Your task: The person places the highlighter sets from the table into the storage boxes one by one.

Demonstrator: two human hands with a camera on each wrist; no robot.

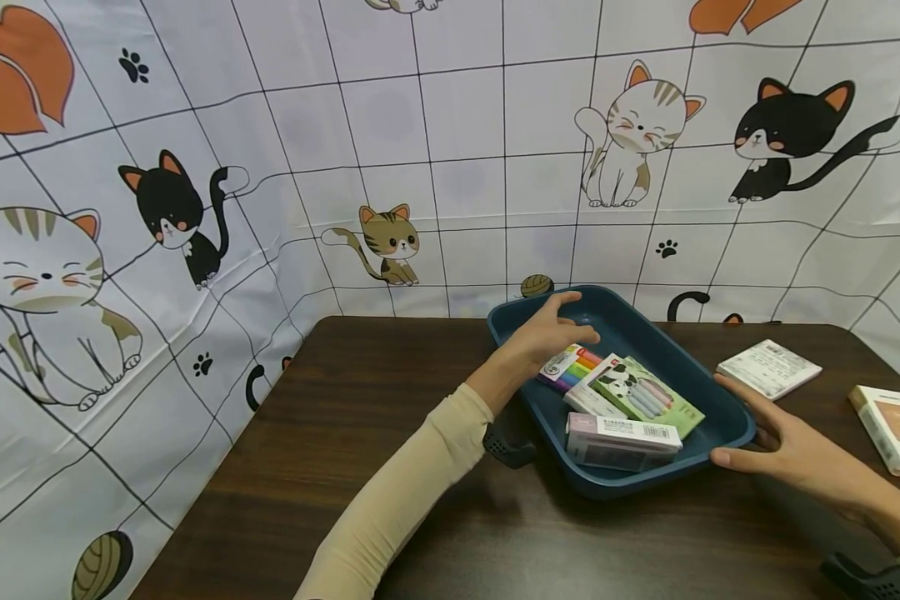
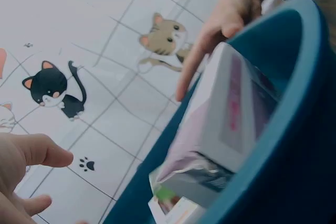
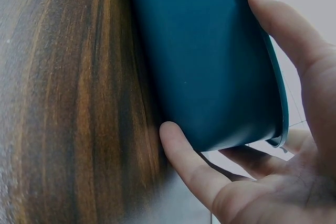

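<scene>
- Right now the right hand point(image 1: 783, 446) lies with fingers point(image 3: 181, 156) spread and nearly straight against the near right corner of the blue tray point(image 1: 727, 421); the thumb touches the rim and the fingertips sit at the base of its wall, cupping rather than clenching.
- Meanwhile the left hand point(image 1: 547, 333) reaches over the tray's far left rim, fingers loosely extended and resting on or just above the edge; it does not seem to grasp anything.
- Inside the tray lie a pack of coloured markers point(image 1: 568, 367), a green box point(image 1: 648, 398) leaning over a white one, and a pale pink-and-white box point(image 1: 621, 440) along the near wall.
- Tray position: toward the right half of the dark wooden tabletop point(image 1: 360, 433), closer to its far edge.
- Outside it, well apart at the right edge, lie a white packet point(image 1: 768, 367) and a tan-fronted box point(image 1: 896, 429).
- Judging by this, several items are already packed, two remain out, and both hands steady the tray.
</scene>
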